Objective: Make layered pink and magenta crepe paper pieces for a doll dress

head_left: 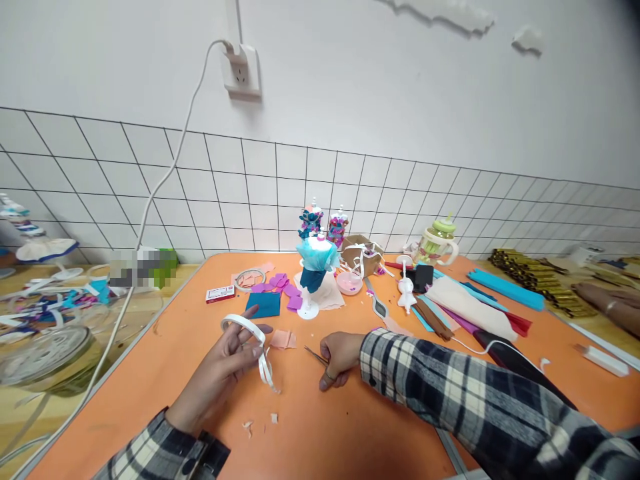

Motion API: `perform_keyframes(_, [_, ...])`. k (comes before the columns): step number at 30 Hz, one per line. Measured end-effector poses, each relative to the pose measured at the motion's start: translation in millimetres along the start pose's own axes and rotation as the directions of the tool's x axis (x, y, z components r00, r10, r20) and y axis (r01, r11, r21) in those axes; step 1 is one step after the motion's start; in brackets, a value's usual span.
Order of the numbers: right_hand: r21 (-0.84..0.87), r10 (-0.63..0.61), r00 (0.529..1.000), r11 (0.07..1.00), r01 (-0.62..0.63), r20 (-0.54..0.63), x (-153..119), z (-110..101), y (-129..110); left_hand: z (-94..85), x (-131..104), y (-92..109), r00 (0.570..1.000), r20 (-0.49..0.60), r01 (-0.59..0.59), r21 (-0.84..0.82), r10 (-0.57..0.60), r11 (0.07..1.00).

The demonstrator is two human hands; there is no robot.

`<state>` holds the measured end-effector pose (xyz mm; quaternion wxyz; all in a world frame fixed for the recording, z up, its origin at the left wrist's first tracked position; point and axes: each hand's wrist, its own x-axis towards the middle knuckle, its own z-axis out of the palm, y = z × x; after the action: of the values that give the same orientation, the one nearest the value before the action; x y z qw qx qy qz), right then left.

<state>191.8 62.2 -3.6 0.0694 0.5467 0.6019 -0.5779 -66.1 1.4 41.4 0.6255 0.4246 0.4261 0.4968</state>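
A ring of narrow white tape (244,321) hangs around the fingers of my left hand (225,363), and a loose strip trails down from it toward the orange table. My right hand (344,355) is closed around thin pointed scissors (315,355), their tips to the left and their handles mostly hidden by my fingers. Between and beyond my hands lies a small piece of peach crepe paper (283,340). Behind it a miniature dress form (317,257) stands upright on a white base, dressed in light turquoise and dark teal paper.
Teal (263,305) and purple paper pieces (289,293), a red-and-white box (220,294) and a pink bowl (349,283) surround the dress form. Crepe paper rolls (473,310) and a green-lidded bottle (437,241) are at right. A white cable (145,220) crosses the left side. Another person's hand (607,307) is at far right.
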Motion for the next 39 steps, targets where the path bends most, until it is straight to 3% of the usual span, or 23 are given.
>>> perform_keyframes(3, [-0.003,-0.018,1.000,1.000,0.018,-0.012,1.8,1.1,0.0,2.6,-0.6,-0.8,1.000,-0.023,-0.010,0.008,0.010,1.000])
perform_keyframes(9, [-0.131,-0.054,0.983,0.991,0.031,-0.175,0.8,1.5,1.9,-0.1,-0.1,-0.8,0.999,-0.034,-0.011,-0.020,0.010,1.000])
perform_keyframes(15, [-0.158,-0.049,0.996,0.987,0.036,-0.077,-1.9,-7.2,-0.4,-0.9,0.6,-1.5,0.998,-0.056,-0.012,-0.038,0.010,0.999])
perform_keyframes(18, [-0.212,-0.139,0.975,0.972,0.101,-0.174,-13.3,-0.3,-9.4,-1.2,0.7,-1.8,0.997,-0.070,-0.021,-0.013,0.020,1.000])
perform_keyframes(21, [-0.255,-0.318,0.877,0.938,0.235,-0.360,-31.6,18.7,-23.6,-2.3,0.0,-2.1,0.996,-0.078,-0.033,0.000,0.033,0.999])
perform_keyframes(24, [-0.258,-0.474,0.758,0.880,0.398,-0.448,-44.0,43.4,-36.1,-2.7,-1.1,-3.1,0.999,-0.046,-0.006,-0.038,0.004,0.999])
perform_keyframes(25, [-0.236,-0.553,0.672,0.828,0.508,-0.492,-44.6,51.3,-38.7,-2.4,-1.4,-3.3,0.999,-0.029,0.013,-0.062,-0.015,0.998])
perform_keyframes(28, [-0.167,-0.645,0.498,0.692,0.702,-0.580,-36.6,70.3,-41.9,-0.2,-1.9,-3.2,0.997,0.010,0.074,-0.157,-0.073,0.985])
perform_keyframes(30, [-0.116,-0.648,0.453,0.640,0.760,-0.612,-28.0,77.9,-41.7,1.4,-1.8,-2.5,0.996,0.015,0.093,-0.224,-0.092,0.970])
perform_keyframes(32, [-0.023,-0.616,0.492,0.638,0.769,-0.615,-21.6,80.8,-40.7,2.0,-1.4,-2.0,0.995,0.005,0.093,-0.260,-0.095,0.961])
perform_keyframes(34, [0.106,-0.576,0.602,0.668,0.736,-0.553,-18.9,79.8,-38.7,0.8,-0.5,-2.5,0.997,-0.011,0.071,-0.228,-0.075,0.971])
perform_keyframes(36, [0.219,-0.556,0.708,0.698,0.682,-0.434,-18.6,76.6,-35.2,-2.1,1.4,-4.6,0.998,-0.052,0.019,-0.111,-0.024,0.994])
perform_keyframes(39, [0.311,-0.554,0.786,0.723,0.617,-0.274,-17.1,70.9,-27.6,-7.8,6.0,-9.8,0.991,-0.115,-0.054,0.128,0.069,0.990])
